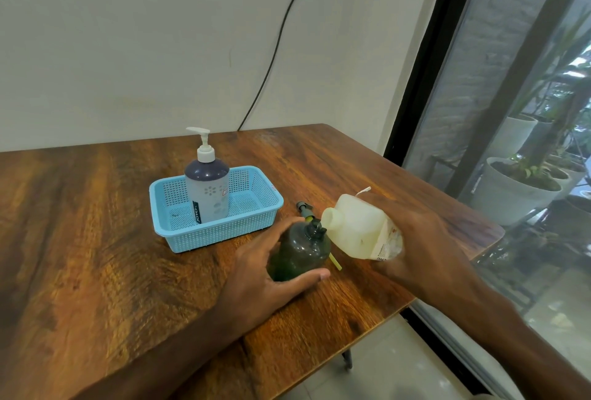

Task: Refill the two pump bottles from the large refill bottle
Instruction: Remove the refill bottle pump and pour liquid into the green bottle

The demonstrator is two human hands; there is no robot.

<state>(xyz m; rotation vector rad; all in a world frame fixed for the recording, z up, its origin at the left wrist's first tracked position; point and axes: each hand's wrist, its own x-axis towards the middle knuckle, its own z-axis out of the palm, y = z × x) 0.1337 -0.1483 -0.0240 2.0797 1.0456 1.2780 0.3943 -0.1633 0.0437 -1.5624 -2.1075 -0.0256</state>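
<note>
Clamping left hand (265,275) round green pump bottle (299,251), right hand (422,246) round tilted refill bottle (355,227); risks spilling over left fingertips through misaligned, narrow necks.

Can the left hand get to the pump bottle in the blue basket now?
Probably, once freed: nothing stands between the left hand and the blue pump bottle, but its grip is on the green bottle, which it must release.

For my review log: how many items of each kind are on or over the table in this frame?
Pump bottles: 2, the grey-blue bottle and the green bottle in the left hand
Refill bottle: 1, in the right hand
Basket: 1
Loose pump head: 1
Total: 5
</note>
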